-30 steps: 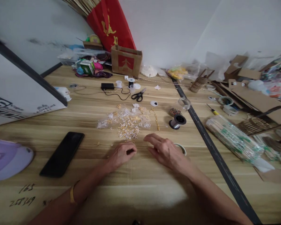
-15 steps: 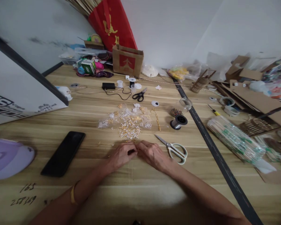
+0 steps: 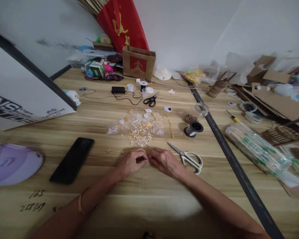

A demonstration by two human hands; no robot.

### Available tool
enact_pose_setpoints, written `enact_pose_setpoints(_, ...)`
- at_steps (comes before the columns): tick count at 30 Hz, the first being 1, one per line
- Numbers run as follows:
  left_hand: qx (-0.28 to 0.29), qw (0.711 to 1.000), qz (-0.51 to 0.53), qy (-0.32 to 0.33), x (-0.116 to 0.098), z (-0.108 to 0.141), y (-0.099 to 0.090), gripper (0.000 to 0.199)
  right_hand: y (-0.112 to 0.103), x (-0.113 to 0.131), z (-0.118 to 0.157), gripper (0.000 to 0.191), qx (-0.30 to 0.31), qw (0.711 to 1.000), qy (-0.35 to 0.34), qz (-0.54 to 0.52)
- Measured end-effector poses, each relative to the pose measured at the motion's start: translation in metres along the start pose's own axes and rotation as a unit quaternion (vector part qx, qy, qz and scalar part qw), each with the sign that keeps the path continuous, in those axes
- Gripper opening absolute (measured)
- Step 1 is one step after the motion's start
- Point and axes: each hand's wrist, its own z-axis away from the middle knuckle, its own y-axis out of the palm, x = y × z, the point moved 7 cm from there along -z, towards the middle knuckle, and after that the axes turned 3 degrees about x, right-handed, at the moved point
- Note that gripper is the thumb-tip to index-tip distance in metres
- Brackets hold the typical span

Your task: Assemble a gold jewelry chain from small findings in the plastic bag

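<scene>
My left hand (image 3: 134,161) and my right hand (image 3: 165,161) meet at the fingertips, each closed in a pinch. What they hold is too small to make out, though a faint thin strand (image 3: 141,181) trails below them. Just beyond lies a pile of small gold and silver beads and charms (image 3: 141,136), with clear plastic bags (image 3: 114,128) around it. A fine gold chain (image 3: 112,151) rests left of my left hand. White-handled scissors (image 3: 191,160) lie beside my right hand, and a gold bracelet chain (image 3: 169,126) is farther up.
A spool of wire (image 3: 193,128) stands near a tub of dark beads (image 3: 190,118). Black scissors (image 3: 151,99) lie farther back. To the left are a black phone (image 3: 72,160), a purple cap (image 3: 15,164) and a large white box (image 3: 27,89). Wrapped sticks (image 3: 257,149) lie right.
The view has shifted slightly, so everything sits a little farther right. My hands stay together, with a small gap now showing between their knuckles.
</scene>
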Motion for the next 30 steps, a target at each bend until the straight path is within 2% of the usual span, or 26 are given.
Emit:
enact_pose_setpoints(14, -0.021, 0.988, 0.131, -0.077, 0.022, 0.002, -0.001, 0.006, 0.003, -0.007, 0.000, 0.010, 0.014, 0.998, 0.013, -0.058)
enact_pose_setpoints(20, -0.020, 0.976, 0.201, -0.087, 0.026, 0.000, 0.000, 0.011, 0.005, -0.010, -0.001, 0.011, 0.036, 0.998, 0.026, -0.048)
enact_pose_setpoints(30, -0.028, 0.964, 0.241, -0.105, 0.030, 0.000, -0.005, 0.015, 0.007, -0.010, -0.001, 0.012, 0.049, 0.997, 0.035, -0.044)
